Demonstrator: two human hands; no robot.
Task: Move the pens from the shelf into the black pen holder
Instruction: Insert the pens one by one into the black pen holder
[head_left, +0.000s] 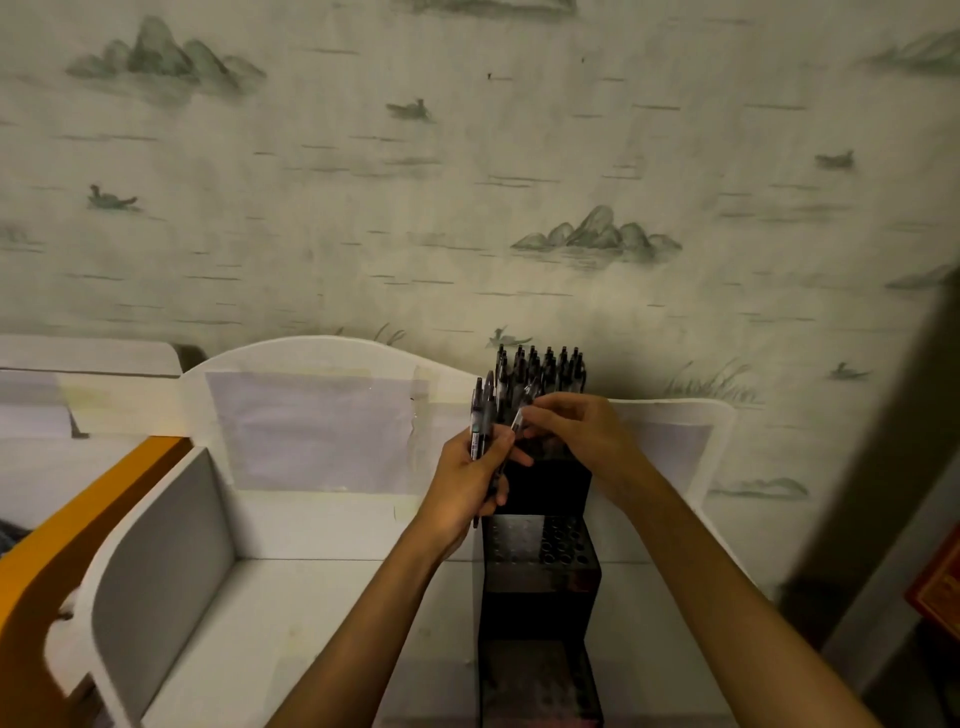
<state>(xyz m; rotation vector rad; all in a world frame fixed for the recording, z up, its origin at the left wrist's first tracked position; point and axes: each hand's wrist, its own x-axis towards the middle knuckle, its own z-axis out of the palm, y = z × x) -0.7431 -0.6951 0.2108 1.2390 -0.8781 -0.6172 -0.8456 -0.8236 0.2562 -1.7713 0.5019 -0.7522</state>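
Observation:
A black stepped pen holder (540, 571) stands on the white shelf (311, 597), right of its middle. Several dark pens (543, 366) stand upright in its top tier; the holes of the middle tier are empty. My left hand (465, 493) grips a bundle of several pens (480, 415) just left of the holder's top. My right hand (576, 431) pinches a single pen (522, 410), tilted over the top tier, beside the pens that stand there. The holder's top tier is partly hidden behind both hands.
The white shelf has a curved back panel (322, 415) with taped paper and a white side divider (156, 571) at the left. An orange board (62, 545) leans at the far left. Patterned wallpaper (467, 182) rises behind. A red object (940, 587) sits at the right edge.

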